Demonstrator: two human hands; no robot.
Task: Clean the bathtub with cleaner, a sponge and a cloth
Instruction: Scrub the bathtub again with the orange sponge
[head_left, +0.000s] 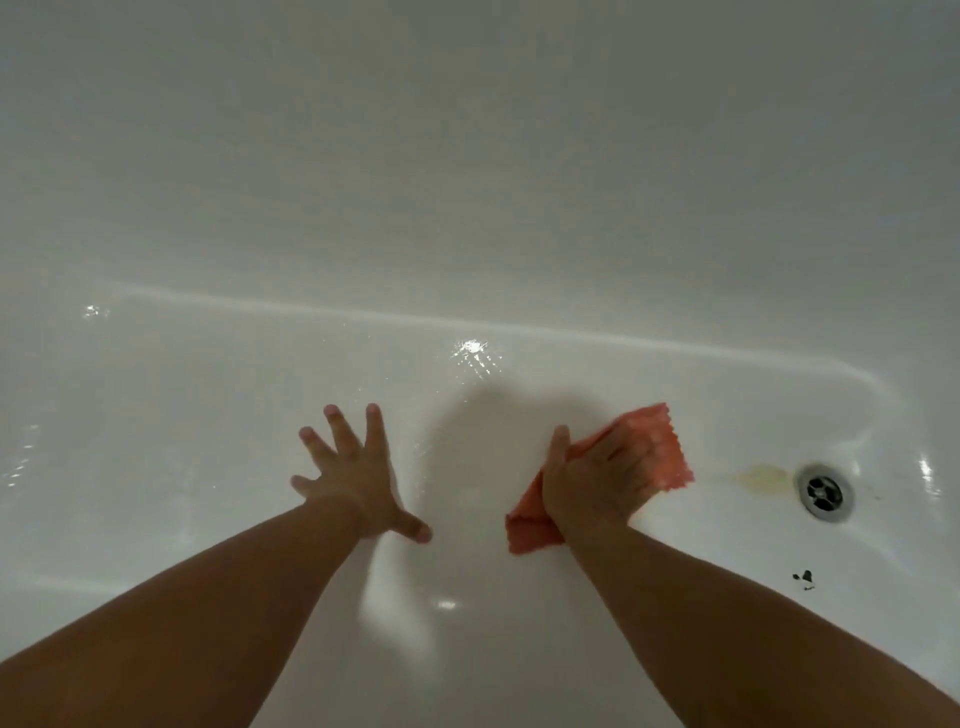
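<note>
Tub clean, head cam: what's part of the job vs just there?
Job: bathtub; cloth; right hand pressing it; yellow stain.
Just there: left hand flat on the tub floor; drain; dark specks.

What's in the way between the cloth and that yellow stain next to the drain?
Nothing visible. The cloth, pressed under the right hand, lies just left of the yellow stain, with only bare bathtub floor between them. The left hand rests on the cloth's other side.
</note>
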